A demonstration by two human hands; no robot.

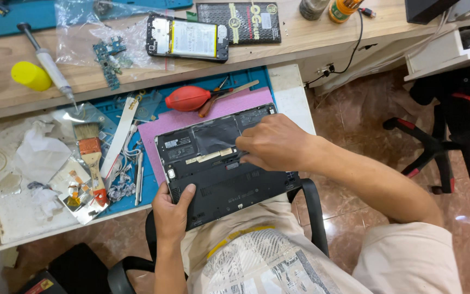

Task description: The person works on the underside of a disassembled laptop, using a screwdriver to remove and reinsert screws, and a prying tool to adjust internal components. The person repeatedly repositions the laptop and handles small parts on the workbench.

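Cluttered workbench, upturned laptop [221, 163] lying crosswise, left hand [172, 212] fingers gripping edge, right hand [273, 144] fingers pinched

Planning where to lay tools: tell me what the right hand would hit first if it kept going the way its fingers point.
The right hand points left across the open black device. Past its left edge, the metal tweezers on the blue mat probably come first, though height is unclear.

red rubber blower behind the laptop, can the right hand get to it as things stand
Probably yes: the right hand rests on the open laptop, and the red blower lies uncovered just beyond it on the pink mat, with nothing between.
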